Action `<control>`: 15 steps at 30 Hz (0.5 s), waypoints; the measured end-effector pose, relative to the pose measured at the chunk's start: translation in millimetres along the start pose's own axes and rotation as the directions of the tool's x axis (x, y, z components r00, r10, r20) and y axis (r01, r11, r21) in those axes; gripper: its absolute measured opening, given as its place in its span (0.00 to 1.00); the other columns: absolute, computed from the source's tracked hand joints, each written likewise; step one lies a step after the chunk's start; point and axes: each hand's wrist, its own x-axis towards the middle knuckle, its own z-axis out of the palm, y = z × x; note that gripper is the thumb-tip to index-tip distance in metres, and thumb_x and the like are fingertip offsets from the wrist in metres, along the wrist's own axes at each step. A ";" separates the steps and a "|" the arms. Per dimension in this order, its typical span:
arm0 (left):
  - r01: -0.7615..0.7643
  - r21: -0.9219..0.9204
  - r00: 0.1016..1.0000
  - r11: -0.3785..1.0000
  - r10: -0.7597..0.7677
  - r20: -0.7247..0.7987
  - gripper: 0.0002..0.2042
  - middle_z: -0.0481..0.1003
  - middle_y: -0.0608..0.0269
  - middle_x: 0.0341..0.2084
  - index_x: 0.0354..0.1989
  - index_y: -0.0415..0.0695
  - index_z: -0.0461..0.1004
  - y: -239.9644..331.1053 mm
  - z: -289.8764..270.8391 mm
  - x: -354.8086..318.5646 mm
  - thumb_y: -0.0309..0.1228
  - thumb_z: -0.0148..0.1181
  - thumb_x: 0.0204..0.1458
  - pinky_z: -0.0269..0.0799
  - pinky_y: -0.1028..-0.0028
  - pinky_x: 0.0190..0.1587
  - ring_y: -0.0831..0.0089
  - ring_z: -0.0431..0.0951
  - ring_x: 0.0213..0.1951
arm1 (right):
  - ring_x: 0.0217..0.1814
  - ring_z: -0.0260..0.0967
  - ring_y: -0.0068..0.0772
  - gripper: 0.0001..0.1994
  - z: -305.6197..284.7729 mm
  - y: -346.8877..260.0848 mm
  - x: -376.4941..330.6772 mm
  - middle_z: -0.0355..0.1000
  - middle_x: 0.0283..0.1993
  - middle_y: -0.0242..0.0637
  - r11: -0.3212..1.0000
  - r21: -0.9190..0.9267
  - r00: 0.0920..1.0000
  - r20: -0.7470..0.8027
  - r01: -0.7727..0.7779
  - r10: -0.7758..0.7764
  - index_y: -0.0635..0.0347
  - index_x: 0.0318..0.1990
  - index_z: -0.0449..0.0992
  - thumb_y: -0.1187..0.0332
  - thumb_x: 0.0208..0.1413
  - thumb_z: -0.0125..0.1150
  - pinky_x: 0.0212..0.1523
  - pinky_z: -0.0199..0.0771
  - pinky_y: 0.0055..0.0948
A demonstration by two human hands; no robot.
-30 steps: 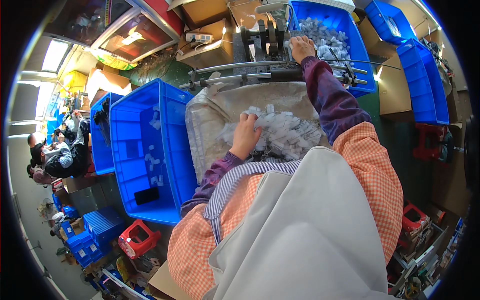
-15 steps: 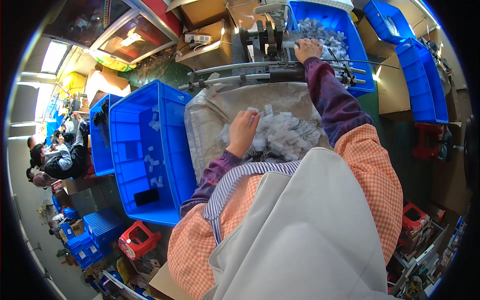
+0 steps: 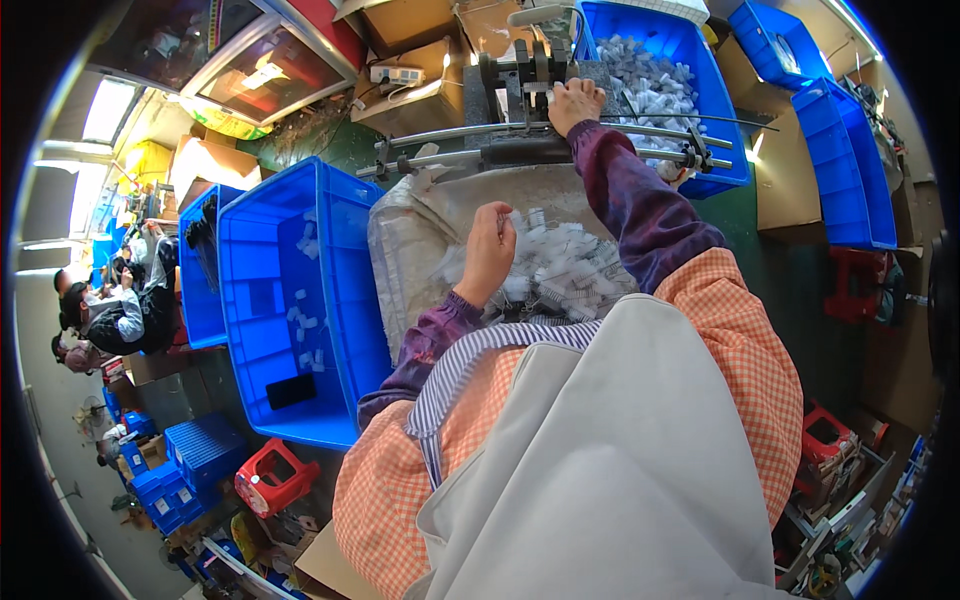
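Observation:
My right hand point(image 3: 577, 105) reaches far forward, fingers closed round the end of a small white ribbed plastic piece point(image 3: 538, 88). That piece points left, against the dark upright part of a bench machine point(image 3: 540, 65). My left hand point(image 3: 488, 252) is half curled, thumb and fingers close together, at the left edge of a heap of white ribbed pieces point(image 3: 575, 265). Whatever it pinches, if anything, is hidden. The heap lies on a pale cloth sheet point(image 3: 400, 235) in front of me.
Metal rails point(image 3: 450, 140) cross between the sheet and the machine. At left stands a deep blue bin point(image 3: 340, 300) with a few white pieces and a black phone point(image 3: 290, 392). Another blue bin point(image 3: 725, 110), full of pieces, is behind right. A red stool point(image 3: 275, 478) stands lower left.
My right hand has moved left with the white piece, up to the machine's dark part. My left hand has turned a little, its fingers more upright beside the heap.

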 end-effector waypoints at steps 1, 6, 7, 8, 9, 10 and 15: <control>0.010 -0.010 1.000 1.000 -0.010 0.003 0.09 0.70 0.52 0.30 0.38 0.37 0.65 1.6 -1.8 1.0 0.21 0.49 0.47 0.66 0.72 0.32 0.64 0.72 0.30 | 0.54 0.53 0.41 0.13 0.3 -2.2 -0.2 0.66 0.43 0.38 1.000 -0.013 1.000 -0.004 0.006 -0.006 0.54 0.37 0.75 0.60 0.50 0.47 0.53 0.45 0.47; 0.017 -0.081 1.000 0.997 -0.019 -0.025 0.09 0.72 0.58 0.27 0.38 0.37 0.69 1.4 -7.0 5.3 0.23 0.54 0.47 0.67 0.77 0.29 0.75 0.72 0.26 | 0.54 0.55 0.41 0.13 -2.1 14.6 -1.1 0.66 0.44 0.37 0.999 -0.049 1.000 -0.009 0.007 -0.007 0.53 0.37 0.75 0.61 0.49 0.48 0.54 0.44 0.47; 0.024 -0.079 0.999 0.997 -0.026 -0.024 0.09 0.73 0.59 0.26 0.38 0.37 0.69 0.2 -7.4 6.7 0.22 0.55 0.47 0.67 0.77 0.29 0.76 0.72 0.25 | 0.52 0.58 0.40 0.13 -7.4 21.9 -0.7 0.66 0.44 0.37 0.996 -0.083 1.000 0.018 0.015 -0.014 0.52 0.37 0.75 0.60 0.49 0.47 0.53 0.48 0.46; 0.026 -0.102 0.999 0.994 -0.029 -0.029 0.09 0.73 0.60 0.26 0.38 0.37 0.69 -2.2 -6.6 7.5 0.22 0.55 0.47 0.67 0.78 0.28 0.77 0.72 0.25 | 0.51 0.59 0.39 0.13 -7.9 30.0 -0.6 0.66 0.44 0.37 0.998 -0.063 1.000 0.023 0.014 -0.013 0.52 0.37 0.75 0.60 0.49 0.47 0.52 0.50 0.45; 0.028 -0.124 0.999 0.992 -0.032 -0.034 0.09 0.73 0.61 0.25 0.38 0.37 0.70 -5.8 -5.1 7.8 0.22 0.56 0.47 0.67 0.79 0.28 0.78 0.72 0.24 | 0.51 0.60 0.39 0.13 -8.1 38.5 0.2 0.66 0.44 0.37 0.999 -0.042 1.000 0.029 0.013 -0.011 0.52 0.37 0.75 0.61 0.49 0.47 0.52 0.51 0.44; 0.027 -0.147 0.999 0.989 -0.033 -0.038 0.09 0.74 0.61 0.24 0.38 0.37 0.70 -7.0 -4.0 9.2 0.22 0.56 0.46 0.67 0.79 0.28 0.79 0.72 0.24 | 0.50 0.62 0.38 0.13 -9.3 47.5 1.8 0.67 0.43 0.37 1.000 -0.021 0.999 0.032 0.009 -0.009 0.51 0.37 0.75 0.61 0.49 0.47 0.51 0.53 0.43; 0.039 -0.146 0.999 0.989 -0.034 0.033 0.10 0.74 0.60 0.26 0.38 0.37 0.70 7.8 -1.1 19.0 0.23 0.57 0.46 0.67 0.80 0.28 0.79 0.74 0.26 | 0.45 0.69 0.47 0.12 -12.6 94.9 29.0 0.69 0.46 0.43 0.995 -0.079 0.976 0.213 0.068 -0.050 0.53 0.40 0.71 0.64 0.51 0.44 0.42 0.67 0.45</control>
